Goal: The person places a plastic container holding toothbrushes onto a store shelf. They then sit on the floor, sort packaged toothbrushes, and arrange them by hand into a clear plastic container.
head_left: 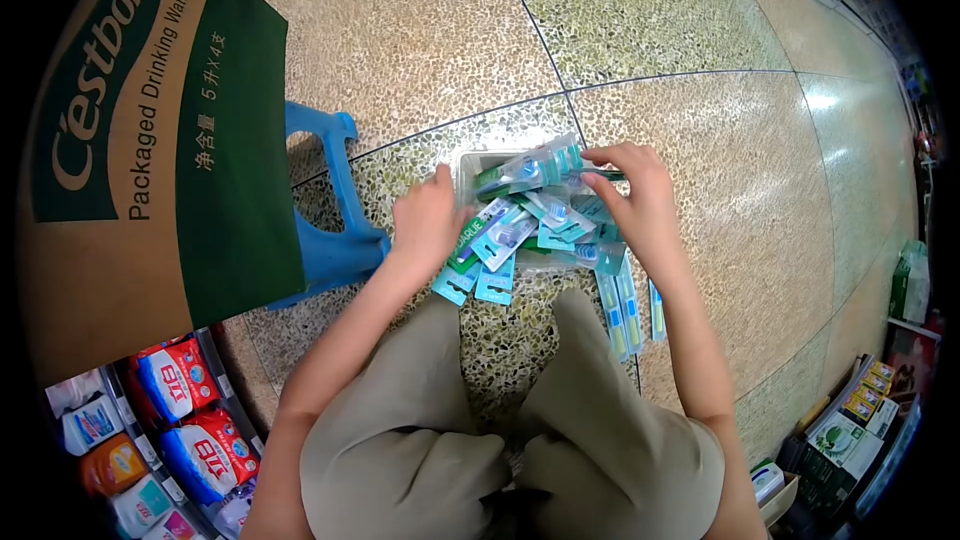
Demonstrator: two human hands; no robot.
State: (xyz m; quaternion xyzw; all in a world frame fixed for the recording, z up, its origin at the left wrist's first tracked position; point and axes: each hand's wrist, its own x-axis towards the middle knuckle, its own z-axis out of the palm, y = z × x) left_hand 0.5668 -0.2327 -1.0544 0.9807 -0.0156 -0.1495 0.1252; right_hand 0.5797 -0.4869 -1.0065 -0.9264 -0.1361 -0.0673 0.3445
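A pale plastic bin point(467, 172) stands on the speckled floor, heaped with toothbrush packs. Several packs, such as the green and white one point(473, 240), spill over its near side. My left hand point(426, 218) is at the bin's left edge beside that pack; its fingers are partly hidden and blurred. At the right, my right hand point(640, 195) has thumb and fingers closed around the end of a toothbrush pack point(606, 176). Next to it, a clear pack with teal parts point(530, 172) lies across the top of the heap.
A large cardboard carton point(150, 140) fills the left, beside a blue plastic stool point(345, 240). Red and white packages point(210, 455) line a shelf at lower left. More toothbrush packs point(620, 310) lie right of my knees. Boxed goods point(845, 435) stand at lower right.
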